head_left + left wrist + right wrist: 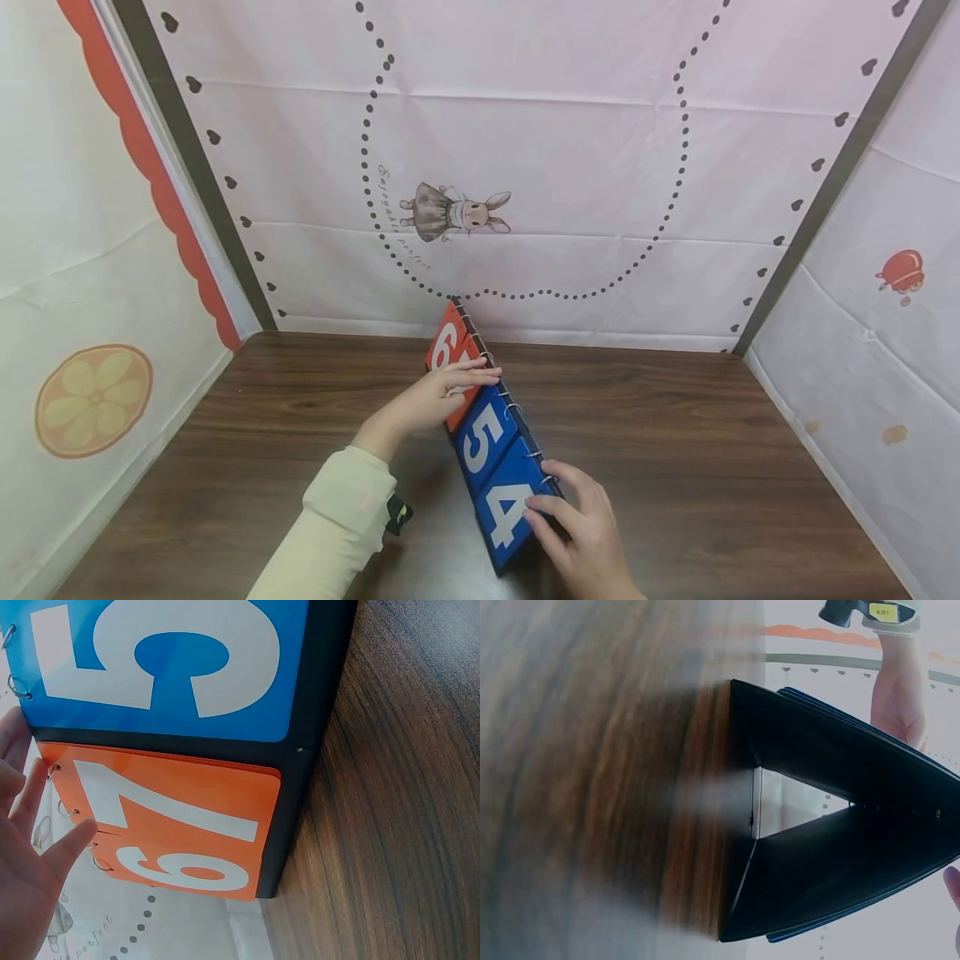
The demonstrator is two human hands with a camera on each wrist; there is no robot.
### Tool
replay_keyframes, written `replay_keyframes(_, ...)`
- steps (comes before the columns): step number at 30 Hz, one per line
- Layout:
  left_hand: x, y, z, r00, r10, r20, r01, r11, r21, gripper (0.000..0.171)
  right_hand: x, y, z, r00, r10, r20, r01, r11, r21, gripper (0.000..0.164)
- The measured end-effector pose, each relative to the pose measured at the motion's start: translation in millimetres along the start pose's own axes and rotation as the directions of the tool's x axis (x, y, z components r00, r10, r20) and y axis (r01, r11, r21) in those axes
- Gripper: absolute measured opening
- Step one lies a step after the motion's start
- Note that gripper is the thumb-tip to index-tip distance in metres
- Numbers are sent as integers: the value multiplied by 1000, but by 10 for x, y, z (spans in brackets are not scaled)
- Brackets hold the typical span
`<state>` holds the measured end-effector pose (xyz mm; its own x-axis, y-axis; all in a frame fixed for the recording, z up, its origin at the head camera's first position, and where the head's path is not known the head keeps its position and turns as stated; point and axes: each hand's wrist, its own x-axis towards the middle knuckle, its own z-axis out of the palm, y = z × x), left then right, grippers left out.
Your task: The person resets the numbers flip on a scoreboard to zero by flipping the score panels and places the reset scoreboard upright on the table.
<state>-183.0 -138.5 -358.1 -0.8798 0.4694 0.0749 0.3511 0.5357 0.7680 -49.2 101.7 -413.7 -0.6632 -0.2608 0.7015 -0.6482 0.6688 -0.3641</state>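
Observation:
A tabletop flip scoreboard [487,450] stands slantwise on the table, its ringed number cards hanging from the top edge. Orange-red cards [180,802] showing 7 and 6 are at the far end. Blue cards [157,660] with 5 and 4 hang at the near end. My left hand [435,393] reaches across the top edge by the orange-red cards, fingers mostly straight and touching the board. At the near top corner, my right hand [585,525] grips the scoreboard beside the 4. Its thumb side lies over the blue card. From the end, the black frame [810,877] forms a hollow triangle.
Brown wood-grain tabletop [712,467] surrounds the board. A white printed cloth wall [562,183] with a rabbit figure rises behind it, with cloth side walls left and right. A dark wrist strap [397,512] shows beside the left sleeve.

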Motion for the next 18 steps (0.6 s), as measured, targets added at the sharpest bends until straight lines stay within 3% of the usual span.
replay_keyframes(3,0,2,0,1000,-2,-2,2,1000,5,44,7,-8,9,1000,-2,-25,2,1000,-3,6)
replay_keyframes(8,4,-1,3,1000,-2,-3,2,1000,16,44,16,-6,34,998,-9,-65,10,1000,21,20)
replay_keyframes(15,4,-1,5,1000,1,-3,-1,1000,18,44,24,-27,57,996,24,-85,-19,998,55,24)
replay_keyframes(18,8,1,8,1000,-1,-1,1,1000,18,44,21,-28,56,993,74,-94,-59,987,152,36)
